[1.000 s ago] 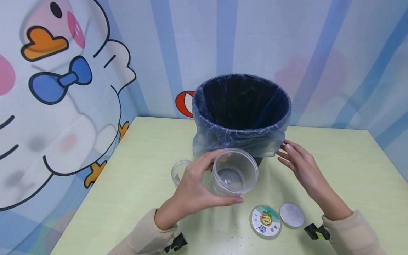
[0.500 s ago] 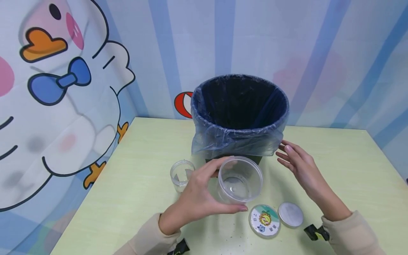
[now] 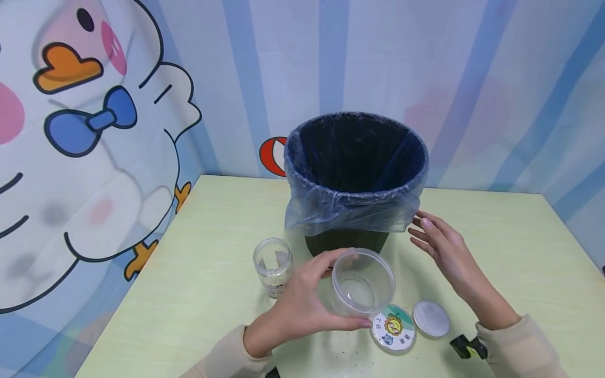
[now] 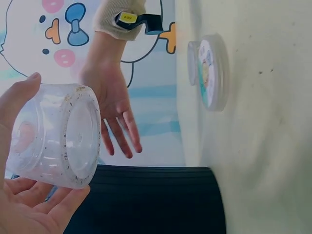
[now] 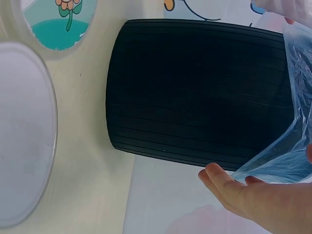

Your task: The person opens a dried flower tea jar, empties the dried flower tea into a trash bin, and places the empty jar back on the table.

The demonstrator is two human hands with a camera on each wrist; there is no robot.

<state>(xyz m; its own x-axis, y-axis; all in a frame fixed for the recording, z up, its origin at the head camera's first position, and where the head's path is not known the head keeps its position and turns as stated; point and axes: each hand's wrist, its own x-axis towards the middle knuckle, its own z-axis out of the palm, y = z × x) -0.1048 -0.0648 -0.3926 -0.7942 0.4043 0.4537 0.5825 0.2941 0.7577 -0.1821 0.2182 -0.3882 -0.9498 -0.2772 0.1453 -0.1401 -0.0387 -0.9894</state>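
Observation:
My left hand grips a clear plastic tub between thumb and fingers, its open top toward the head camera. In the left wrist view, dark specks cling round the base of the tub. My right hand has relaxed, extended fingers and holds nothing. Its fingertips are at the lower edge of the blue bag that lines a black trash bin; whether they touch the bag is unclear. In the right wrist view the fingers lie beside the bin.
A smaller clear jar stands left of the tub. Two round lids lie at the front right: a printed lid and a plain grey lid. Dark crumbs dot the pale tabletop. A printed cloth backdrop closes the back.
The left hand has lowered the tub toward me and slightly right, away from the bin, uncovering the smaller jar. My right hand has hardly moved.

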